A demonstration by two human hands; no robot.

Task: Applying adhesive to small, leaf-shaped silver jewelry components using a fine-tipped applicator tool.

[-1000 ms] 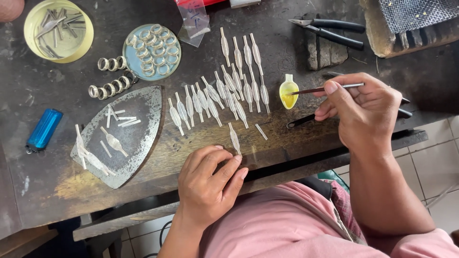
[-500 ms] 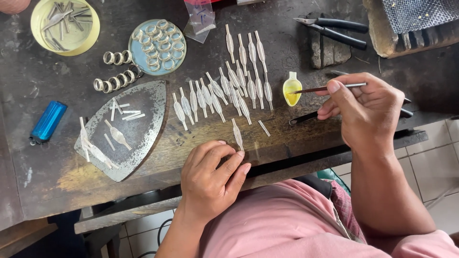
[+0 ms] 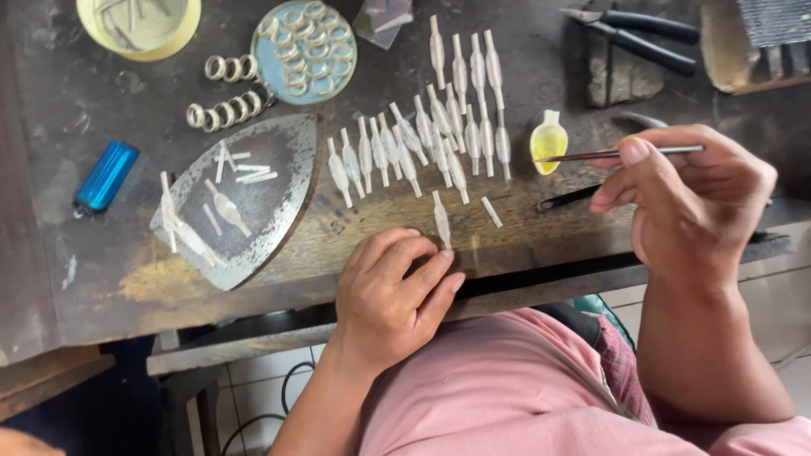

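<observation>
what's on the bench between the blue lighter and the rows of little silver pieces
In the head view, between the blue lighter and the rows of silver pieces lies an iron-shaped metal plate with a few small silver bits on it.

We have one head-worn view. It looks steeply down, close, onto the workbench (image 3: pixel 524 228) front edge and the wearer's lap.

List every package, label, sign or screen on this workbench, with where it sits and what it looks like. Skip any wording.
Clear plastic bag: top edge of the bench, right of the blue round tray, small, crumpled, see-through.
Yellow round container: top left corner, shallow, holding thin metal pieces.
Blue round tray: top centre, shallow, filled with metal rings.
No labels, signs or screens show.
</observation>
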